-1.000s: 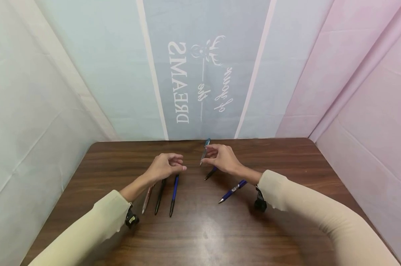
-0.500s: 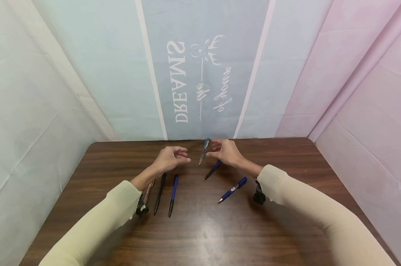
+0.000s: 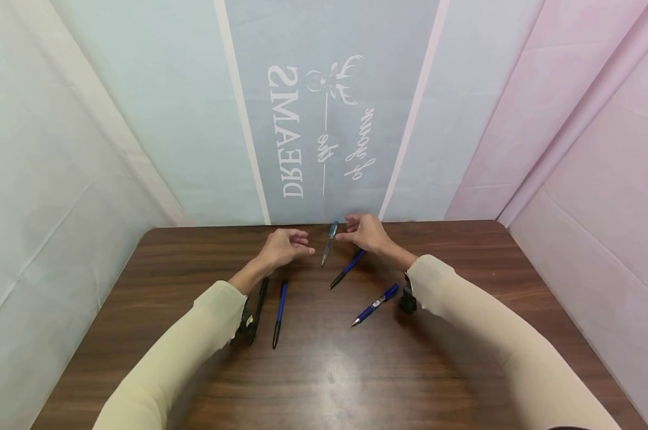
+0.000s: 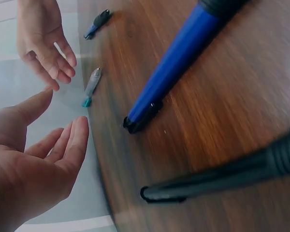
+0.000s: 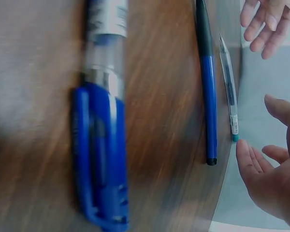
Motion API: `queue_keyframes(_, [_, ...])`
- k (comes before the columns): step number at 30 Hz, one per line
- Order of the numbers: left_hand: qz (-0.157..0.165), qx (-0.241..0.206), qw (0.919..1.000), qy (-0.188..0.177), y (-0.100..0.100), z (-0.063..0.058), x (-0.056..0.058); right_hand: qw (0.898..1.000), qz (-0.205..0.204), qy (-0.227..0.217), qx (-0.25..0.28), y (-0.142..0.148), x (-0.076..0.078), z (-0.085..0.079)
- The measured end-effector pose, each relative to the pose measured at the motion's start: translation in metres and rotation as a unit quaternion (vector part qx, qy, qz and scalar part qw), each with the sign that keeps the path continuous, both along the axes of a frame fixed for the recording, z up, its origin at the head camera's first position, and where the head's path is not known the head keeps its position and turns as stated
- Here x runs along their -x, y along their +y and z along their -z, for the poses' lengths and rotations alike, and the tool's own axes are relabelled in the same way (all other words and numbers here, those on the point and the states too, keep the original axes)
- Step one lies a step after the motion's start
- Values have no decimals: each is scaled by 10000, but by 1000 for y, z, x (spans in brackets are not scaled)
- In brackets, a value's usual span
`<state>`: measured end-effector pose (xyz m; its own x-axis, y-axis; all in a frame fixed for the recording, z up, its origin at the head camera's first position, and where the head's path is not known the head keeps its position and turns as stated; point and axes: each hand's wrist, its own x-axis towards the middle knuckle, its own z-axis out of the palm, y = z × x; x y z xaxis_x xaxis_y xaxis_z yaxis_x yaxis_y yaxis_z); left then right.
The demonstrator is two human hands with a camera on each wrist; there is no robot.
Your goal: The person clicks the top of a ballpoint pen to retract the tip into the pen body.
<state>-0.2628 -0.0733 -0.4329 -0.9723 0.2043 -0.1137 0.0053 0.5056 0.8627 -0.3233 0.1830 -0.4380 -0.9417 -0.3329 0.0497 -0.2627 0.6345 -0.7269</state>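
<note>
My left hand (image 3: 284, 248) hovers over the far part of the table with nothing in it, fingers loosely bent and thumb apart. Facing it, my right hand (image 3: 368, 233) is likewise without a held object. Between them lies a clear pen (image 3: 326, 251) with a teal end, nearest the right thumb; the wrist views show no grip on it. A blue pen with a black grip (image 3: 346, 272) lies below the right hand. Closer in rests a thicker blue clip pen (image 3: 375, 305). Under the left forearm's side are another blue pen (image 3: 280, 315) and a black pen (image 3: 260, 307), partly covered.
The brown wooden table (image 3: 324, 382) ends at a hanging printed cloth (image 3: 334, 119) just behind the hands. Pale cloth walls (image 3: 49, 197) stand on both sides. A wrist camera (image 3: 407, 300) sits near the blue clip pen.
Both hands have moved toward the far edge, the left also rightward. The right hand has drawn off the clear pen, uncovering it. The left sleeve now hides the reddish pen seen earlier.
</note>
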Motion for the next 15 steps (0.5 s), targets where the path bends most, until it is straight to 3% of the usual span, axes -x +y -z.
queue_keyframes(15, [-243,-241,9992,-188,18,6,13,9996,198,-200,42,-11,20,8])
